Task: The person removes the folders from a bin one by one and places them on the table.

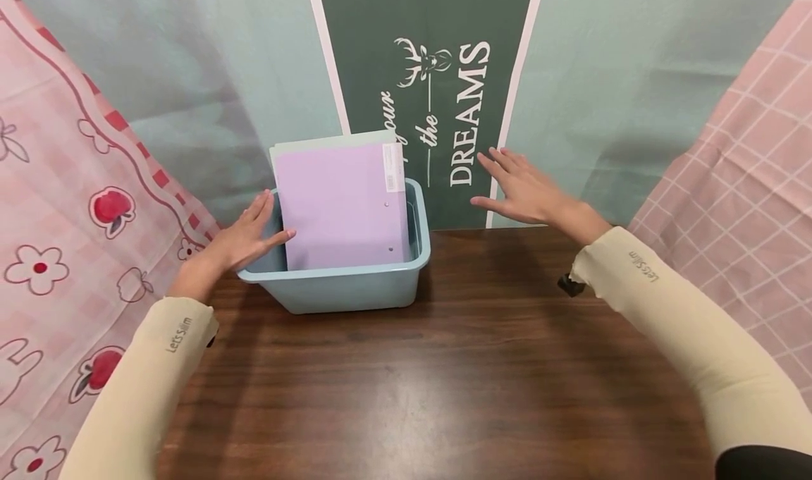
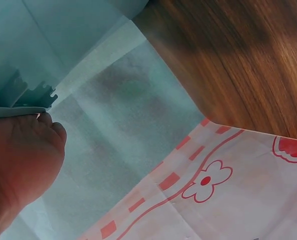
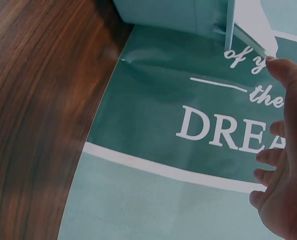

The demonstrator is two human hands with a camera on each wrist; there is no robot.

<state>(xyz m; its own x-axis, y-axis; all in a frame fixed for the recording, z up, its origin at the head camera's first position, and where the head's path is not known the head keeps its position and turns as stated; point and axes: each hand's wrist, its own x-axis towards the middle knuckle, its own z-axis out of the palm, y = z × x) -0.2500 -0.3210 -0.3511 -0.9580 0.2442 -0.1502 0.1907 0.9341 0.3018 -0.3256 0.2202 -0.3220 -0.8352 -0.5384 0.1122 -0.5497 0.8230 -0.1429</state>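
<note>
A pale blue plastic bin (image 1: 342, 290) stands on the wooden table against the back cloth. Upright in it, leaning back, is a lilac paper folder (image 1: 336, 205) with punched holes and a white label at its top right. The edge of a pale green folder (image 1: 336, 140) shows behind it. My left hand (image 1: 244, 237) is at the bin's left rim, fingers straight, thumb stretched across in front of the lilac folder's edge. In the left wrist view, its fingertips are right at the rim (image 2: 18, 111). Off to the bin's right, my right hand (image 1: 529, 191) is raised, fingers spread, holding nothing.
Behind the bin hangs a green cloth (image 1: 438, 99) printed with white lettering. Pink patterned cloths close in the left side (image 1: 63, 184) and the right side (image 1: 729, 205). The brown wooden table (image 1: 431, 395) spreads out in front of the bin.
</note>
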